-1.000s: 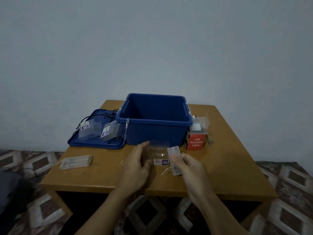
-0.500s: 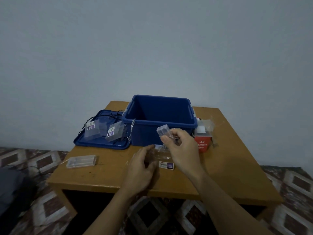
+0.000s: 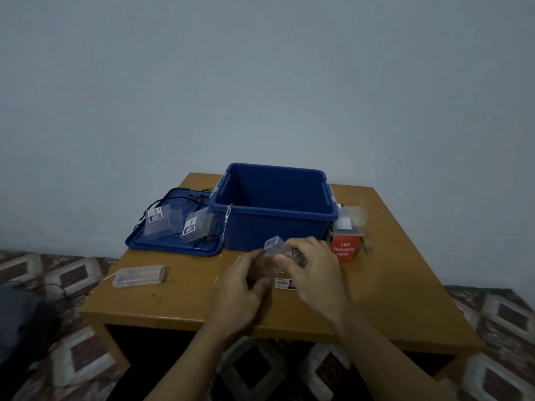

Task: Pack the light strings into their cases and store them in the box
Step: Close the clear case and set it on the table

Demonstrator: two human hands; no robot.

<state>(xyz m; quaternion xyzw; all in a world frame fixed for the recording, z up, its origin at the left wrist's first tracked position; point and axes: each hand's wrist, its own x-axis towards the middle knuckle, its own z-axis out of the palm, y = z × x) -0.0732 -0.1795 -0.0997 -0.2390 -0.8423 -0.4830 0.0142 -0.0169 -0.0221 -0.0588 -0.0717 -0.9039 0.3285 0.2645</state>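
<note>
The open blue box (image 3: pixel 275 227) stands at the back middle of the wooden table (image 3: pixel 188 302). In front of it my left hand (image 3: pixel 240 287) grips a clear plastic case (image 3: pixel 285 283) with a small label, which rests on the table. My right hand (image 3: pixel 312 270) pinches a small clear battery pack (image 3: pixel 274 246) with a thin wire light string bunched under its fingers, right above that case. Two more clear labelled cases (image 3: pixel 157 219) (image 3: pixel 197 224) lie on the blue lid (image 3: pixel 173 248) among black wire strings.
A long clear case (image 3: pixel 139 275) lies near the table's left front. A red "LED Decorative Lights" carton (image 3: pixel 344 250) with clear packaging (image 3: pixel 351 217) stands right of the box. A thin silver string (image 3: pixel 227 218) hangs over the box's left front corner. Patterned floor surrounds the table.
My right hand lifted the battery pack and string off the table and brought them left over the clear case. My left hand closed further on the case.
</note>
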